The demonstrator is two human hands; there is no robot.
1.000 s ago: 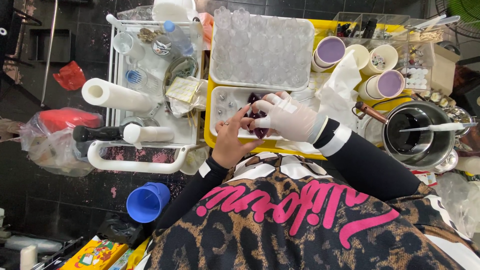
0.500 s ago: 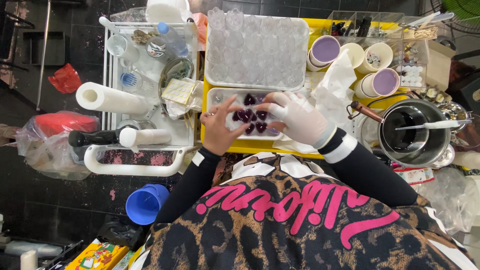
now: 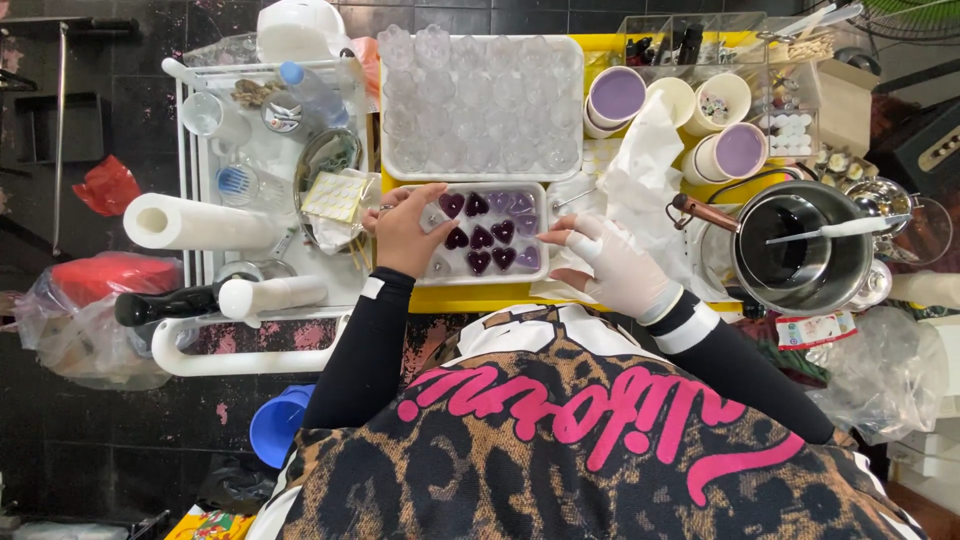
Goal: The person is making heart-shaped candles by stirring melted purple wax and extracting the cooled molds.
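left hand (image 3: pixel 405 232) hides mould tray (image 3: pixel 497 275) corner | fan (image 3: pixel 915 6) cropped

The bare left hand (image 3: pixel 405 228) curls with fingers bent, while the white-gloved right hand (image 3: pixel 615 265) spreads its fingers, both black-sleeved forearms reaching forward.

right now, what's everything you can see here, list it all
small tray: one, white, on the yellow surface, holds heart moulds
filled heart moulds: about nine, dark purple to lilac, in the small tray
large tray: one, white, full of clear empty moulds, behind the small tray
paper cups: several, cream, two with lilac filling, upper right
metal pot: one, steel, dark liquid and a white stirrer inside, right
paper towel roll: one, white, on the left cart
blue bucket: one, on the floor, lower left
left hand: bare, on the small tray's left end
right hand: white glove, fingers spread by the tray's right edge
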